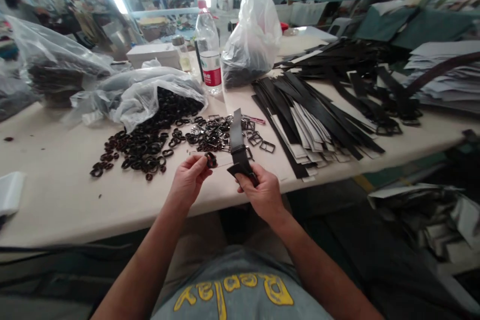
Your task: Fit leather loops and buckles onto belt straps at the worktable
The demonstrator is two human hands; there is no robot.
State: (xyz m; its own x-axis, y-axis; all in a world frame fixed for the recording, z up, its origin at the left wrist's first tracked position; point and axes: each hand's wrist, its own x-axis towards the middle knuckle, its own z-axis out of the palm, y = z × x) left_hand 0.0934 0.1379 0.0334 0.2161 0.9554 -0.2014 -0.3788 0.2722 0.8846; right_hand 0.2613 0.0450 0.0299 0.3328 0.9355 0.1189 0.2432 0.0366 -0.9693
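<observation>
Pinched in the fingertips of my left hand is a small dark belt loop, above the table's front edge. My right hand is closed round a black belt strap, whose free end points up and away from me. The strap is folded over near my thumb. Just behind my hands lies a heap of metal belt buckles. To its left, dark belt loops are spread in a loose pile, running back to an opened plastic bag.
Black straps with pale undersides lie fanned out at the right, and belts with buckles lie beyond them. A water bottle and a filled plastic bag stand at the back. A paper stack sits far right.
</observation>
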